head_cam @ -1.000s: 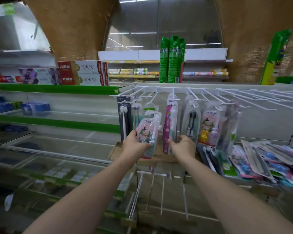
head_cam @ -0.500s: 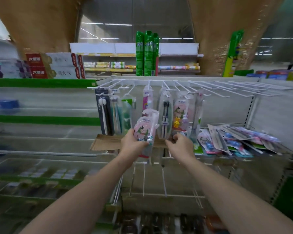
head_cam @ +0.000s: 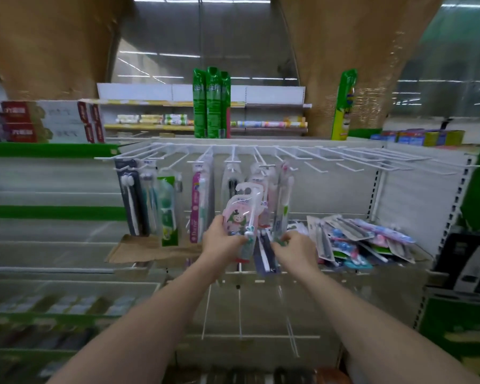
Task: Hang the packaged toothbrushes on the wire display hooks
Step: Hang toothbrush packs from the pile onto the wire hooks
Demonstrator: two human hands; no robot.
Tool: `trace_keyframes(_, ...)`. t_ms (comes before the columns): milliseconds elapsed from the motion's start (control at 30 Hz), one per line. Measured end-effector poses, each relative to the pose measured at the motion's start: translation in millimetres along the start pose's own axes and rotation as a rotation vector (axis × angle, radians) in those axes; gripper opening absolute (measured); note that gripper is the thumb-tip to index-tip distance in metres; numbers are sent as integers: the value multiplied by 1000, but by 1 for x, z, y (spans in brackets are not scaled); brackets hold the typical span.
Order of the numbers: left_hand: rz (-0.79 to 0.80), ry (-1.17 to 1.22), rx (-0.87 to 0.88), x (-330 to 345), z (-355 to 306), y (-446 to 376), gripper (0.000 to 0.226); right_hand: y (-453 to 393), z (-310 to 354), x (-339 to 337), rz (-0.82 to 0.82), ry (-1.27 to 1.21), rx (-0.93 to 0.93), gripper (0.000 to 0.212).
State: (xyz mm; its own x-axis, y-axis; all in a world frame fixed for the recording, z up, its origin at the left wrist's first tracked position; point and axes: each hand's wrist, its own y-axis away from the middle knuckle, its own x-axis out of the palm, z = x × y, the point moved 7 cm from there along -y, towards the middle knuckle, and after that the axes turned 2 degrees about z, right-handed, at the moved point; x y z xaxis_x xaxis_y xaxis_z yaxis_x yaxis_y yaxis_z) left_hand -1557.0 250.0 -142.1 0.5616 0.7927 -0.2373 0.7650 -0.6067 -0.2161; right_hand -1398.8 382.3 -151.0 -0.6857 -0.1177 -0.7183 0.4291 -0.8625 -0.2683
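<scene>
Clasped in the left hand (head_cam: 221,243) is a pink toothbrush pack (head_cam: 240,217), held upright near the hanging packs (head_cam: 200,200), below the white wire hooks (head_cam: 261,156). Just right, the right hand (head_cam: 297,249) pinches the lower ends of a dark pack (head_cam: 265,253). Loose packs (head_cam: 355,239) lie piled on the shelf (head_cam: 421,254) further right

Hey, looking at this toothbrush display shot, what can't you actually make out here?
Head view only:
- Brand print on the pink cartoon pack in the left hand: too small and blurred.
- What the right hand grips: its fingers cover the pack bottoms.
- Which packs lie in the loose pile: they overlap one another.
- Goods on the lower left shelves: motion blur.
- Bottom shelf items: cut off by the frame's lower edge.
</scene>
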Motion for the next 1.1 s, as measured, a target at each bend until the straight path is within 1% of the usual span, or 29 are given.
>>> trace_keyframes(167,36,35,10,28,-20,-4,43,-14,-18,-13,-12,-57,-21,28)
trace_keyframes(267,9,43,32,38,-29,-9,43,-21,-27,-17,-14,-65,-20,25)
trace_keyframes(400,31,134,-13,48,-34,-17,41,-33,-37,-20,3,-45,-14,24)
trace_keyframes(467,25,129,-23,51,-35,-23,42,-39,-40,-21,5,-65,-16,27)
trace_keyframes(567,21,106,-40,57,-33,-32,41,-46,-44,-24,1,-74,-28,38)
trace_keyframes(700,15,83,-50,64,-27,-40,39,-54,-50,-27,-4,-78,-38,43)
trace_keyframes(900,12,195,-76,75,-11,-52,34,-68,-67,-23,14,-55,-14,39)
trace_keyframes(1033,-12,179,-77,83,-7,-66,32,-80,-73,-16,26,-43,-20,44)
trace_keyframes(1100,-24,152,-80,87,-6,-75,31,-88,-75,-12,34,-25,-13,43)
